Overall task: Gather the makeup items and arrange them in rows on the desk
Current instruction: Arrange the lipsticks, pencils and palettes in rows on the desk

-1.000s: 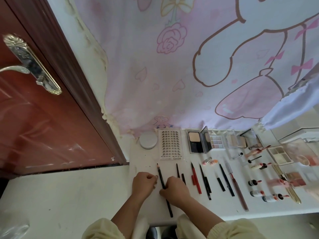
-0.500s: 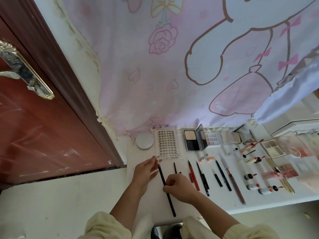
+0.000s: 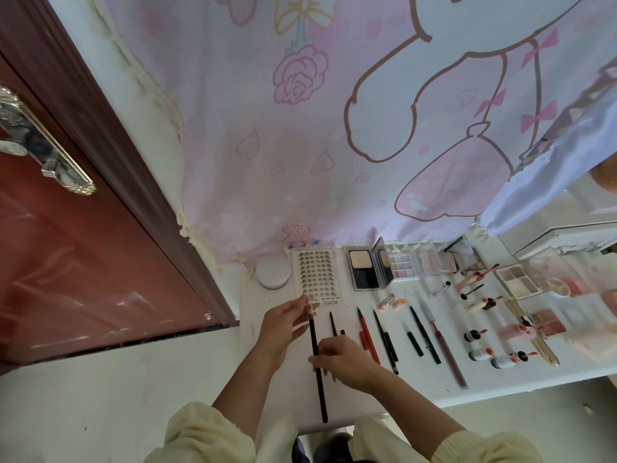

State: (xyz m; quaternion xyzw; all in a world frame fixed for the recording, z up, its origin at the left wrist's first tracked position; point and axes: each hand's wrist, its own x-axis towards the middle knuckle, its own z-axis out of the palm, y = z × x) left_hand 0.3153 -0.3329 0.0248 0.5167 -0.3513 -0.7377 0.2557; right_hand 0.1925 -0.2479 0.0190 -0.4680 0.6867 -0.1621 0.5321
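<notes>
Head view looks down on the white counter (image 3: 417, 379), with most of the makeup laid out in rows. At the back edge, under the pink printed cloth (image 3: 300, 145), lie the flat things: a round white compact (image 3: 273, 270), the lash tray (image 3: 319, 274), an open powder compact (image 3: 364, 270) and an eyeshadow palette (image 3: 402, 267). In front of them the slim things run side by side, tips toward the back: a short dark pencil (image 3: 333, 324), a red pencil (image 3: 367, 335) and several dark liners further right. Small bottles (image 3: 474, 335) stand toward the right edge.

I am working on the long black pencil (image 3: 313, 334), which sits at the left end of the pencil row. It reaches from just below the lash tray down to the counter's front edge. My right grip (image 3: 340, 359) is closed round its middle, so I can turn it to match its neighbours. My left grip (image 3: 283, 324) is open, its nearly straight fingers touching the pencil's far end to steer the tip. I cannot tell whether the pencil lies on the counter or is lifted slightly off it.

I judge the task nearly done. This pencil is longer than the others, so I would line up its tip with theirs and let the tail run toward the front edge. Pushed too far forward, that end could tip over the edge.
</notes>
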